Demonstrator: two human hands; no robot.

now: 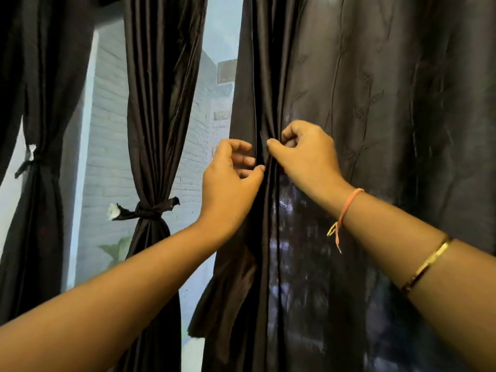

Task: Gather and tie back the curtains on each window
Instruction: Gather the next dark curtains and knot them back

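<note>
1. Two curtains are seen already dealt with. The far-left curtain (40,224) is cinched by a dark tie (28,164) at the left edge of the frame. The middle curtain (161,103) is drawn into a narrow bundle and knotted with a dark band (150,210) at lower centre-left.
2. Between and beside these, the window glass (110,130) is uncovered, and a pale brick wall is seen outside.
3. The right-hand curtain (389,116) hangs spread and untied, filling the right half of the frame from top to bottom.
4. Its inner edge, at the centre of the frame, is being worked on by both hands.
5. The left hand (230,181) is curled, with thumb and fingertips closed on the vertical folds near the curtain's edge.
6. The right hand (306,157), just to the right and slightly higher, is bent at the knuckles, with a fold pinched between thumb and forefinger.
7. A pink thread (349,208) is worn on the right wrist and a gold bangle (426,264) on the forearm.
8. Only a few pleats near the edge have been collected; most of the cloth to the right is not yet gathered.
9. No tie-back for this curtain can be made out, so where it lies cannot be told.
10. By judgement, the task is past its midpoint in this view: two curtains are tied, while this one is left to be gathered and tied.
</note>
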